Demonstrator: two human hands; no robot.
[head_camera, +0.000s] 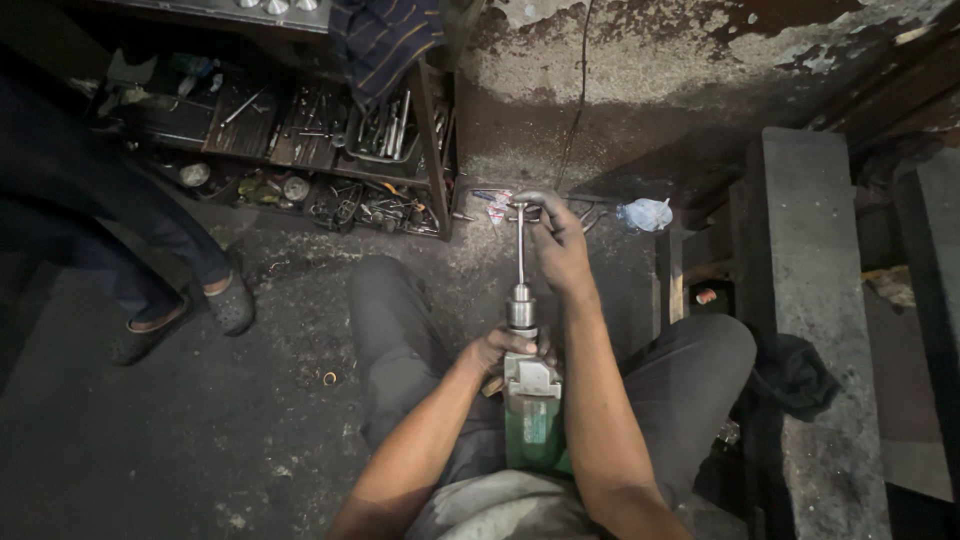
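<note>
A green power drill (535, 415) lies between my knees, its nose pointing away from me. A silver chuck (520, 308) sits at its front, and a long thin metal rod (520, 250) stands out of the chuck. My left hand (498, 350) wraps around the drill body just behind the chuck. My right hand (556, 240) is closed on the far end of the rod, where a T-shaped handle crosses it.
Another person's legs and dark shoes (185, 310) stand at the left. A low shelf (300, 150) packed with metal tools runs along the back. A striped cloth (385, 40) hangs above it. Concrete blocks (810, 300) rise at my right, with a dark rag (795, 375) beside them.
</note>
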